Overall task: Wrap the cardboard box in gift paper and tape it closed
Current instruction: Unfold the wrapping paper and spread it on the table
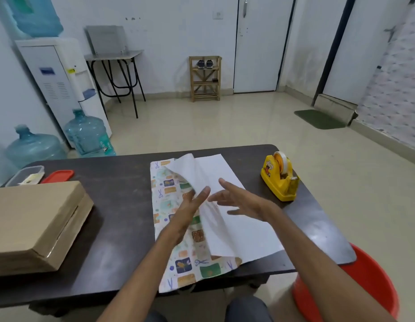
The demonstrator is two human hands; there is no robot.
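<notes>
Dark table (122,205) fills the near field, on a pale tiled floor with white walls behind it.

Paper (169,198) lies at your 12 o'clock, mid-table. Its left strip shows the printed side up. The right part is turned over, showing white. The near corner overhangs the table's front edge.

Your left hand (190,205) is over the printed strip, at the edge of the white flap. Its fingers are straight and together, pointing to 1 o'clock, and it holds nothing. You cannot tell from this view whether it touches the paper.

Your right hand (236,201) is just beside the left one, over the white side. Its fingers are spread and loosely extended, pointing to 10 o'clock, and it grips nothing. Contact with the sheet is unclear.

Box (32,224) sits at 9 o'clock, flat on the table's left end. It is well apart from the paper and unwrapped, and its near side runs out of view.

Tape dispenser (279,177), yellow, stands upright at 2 o'clock near the table's right edge, apart from the paper.

Clear tub (26,175) and red lid (58,176) lie side by side at 10 o'clock, behind the box.

Red bucket (364,287) is on the floor at 4 o'clock, partly under the table corner.

Two water jugs (88,133) stand on the floor at 11 o'clock, beside a white dispenser (60,77).

Shoe rack (205,77) stands against the far wall at 12 o'clock.
</notes>
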